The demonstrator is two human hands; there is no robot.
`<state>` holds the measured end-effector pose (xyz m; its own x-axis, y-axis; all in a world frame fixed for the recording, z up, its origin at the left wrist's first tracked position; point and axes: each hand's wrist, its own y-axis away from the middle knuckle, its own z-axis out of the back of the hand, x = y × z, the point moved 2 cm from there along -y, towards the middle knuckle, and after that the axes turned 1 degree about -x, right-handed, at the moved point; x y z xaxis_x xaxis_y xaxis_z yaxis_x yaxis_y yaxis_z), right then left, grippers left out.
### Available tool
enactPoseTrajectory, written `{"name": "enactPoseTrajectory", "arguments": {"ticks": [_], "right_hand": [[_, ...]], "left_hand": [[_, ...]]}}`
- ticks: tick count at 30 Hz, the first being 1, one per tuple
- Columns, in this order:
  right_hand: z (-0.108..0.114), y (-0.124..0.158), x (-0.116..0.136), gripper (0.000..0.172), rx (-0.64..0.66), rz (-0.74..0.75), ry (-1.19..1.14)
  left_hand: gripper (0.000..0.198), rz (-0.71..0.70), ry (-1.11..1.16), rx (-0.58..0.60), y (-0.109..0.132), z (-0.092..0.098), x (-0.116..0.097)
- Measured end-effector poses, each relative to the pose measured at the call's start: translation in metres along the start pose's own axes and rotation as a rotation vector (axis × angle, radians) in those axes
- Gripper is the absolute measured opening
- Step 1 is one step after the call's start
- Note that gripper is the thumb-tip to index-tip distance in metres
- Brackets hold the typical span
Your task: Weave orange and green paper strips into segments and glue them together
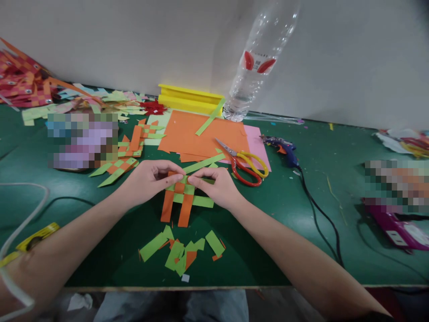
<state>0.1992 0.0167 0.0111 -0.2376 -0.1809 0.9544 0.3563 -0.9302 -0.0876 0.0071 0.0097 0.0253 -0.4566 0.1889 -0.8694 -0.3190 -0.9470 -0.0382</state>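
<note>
Between my hands is a woven paper piece [180,188] of orange and green strips, with two orange ends hanging down and green ends pointing right. My left hand [151,181] pinches its upper left edge. My right hand [216,185] pinches the upper right, thumb and forefinger together, close to the left fingertips. Scissors [246,163] with one red and one yellow handle lie just beyond my right hand, their tips on orange paper sheets [197,136]. Finished-looking woven pieces [122,165] in the same colours lie beyond my left hand. Green and orange scraps [179,255] are scattered nearer me.
A water bottle [254,67] and a yellow folded strip [191,99] stand by the wall. A blue glue gun [283,150] with a black cord lies at right. Red-orange woven pieces [23,80] are heaped far left. A white cable [20,237] crosses near my left forearm.
</note>
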Motion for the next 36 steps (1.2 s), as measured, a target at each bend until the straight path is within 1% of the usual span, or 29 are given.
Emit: {"name": "enactPoseTrajectory", "arguments": {"ticks": [6,13,26,32,36], "right_hand": [[-0.0009,0.0,0.0,0.013,0.006,0.021,0.027],[-0.0014,0.0006,0.0013,0.013,0.0,0.045,0.053],[-0.0012,0.001,0.0018,0.013,0.002,0.038,0.076],[-0.0014,0.0021,0.0093,0.007,-0.03,0.115,0.143],[-0.0022,0.0025,0.0097,0.008,-0.041,0.131,0.19]], "left_hand": [[0.024,-0.03,-0.007,-0.024,-0.0002,-0.0002,-0.0042],[0.027,0.024,-0.01,-0.038,0.0007,0.0001,-0.0012],[0.021,0.012,-0.024,-0.078,0.0016,-0.0013,-0.001],[0.022,0.017,-0.053,-0.068,0.0018,-0.0057,0.0005],[0.029,0.027,-0.023,-0.058,0.002,-0.0088,0.0031]]}}
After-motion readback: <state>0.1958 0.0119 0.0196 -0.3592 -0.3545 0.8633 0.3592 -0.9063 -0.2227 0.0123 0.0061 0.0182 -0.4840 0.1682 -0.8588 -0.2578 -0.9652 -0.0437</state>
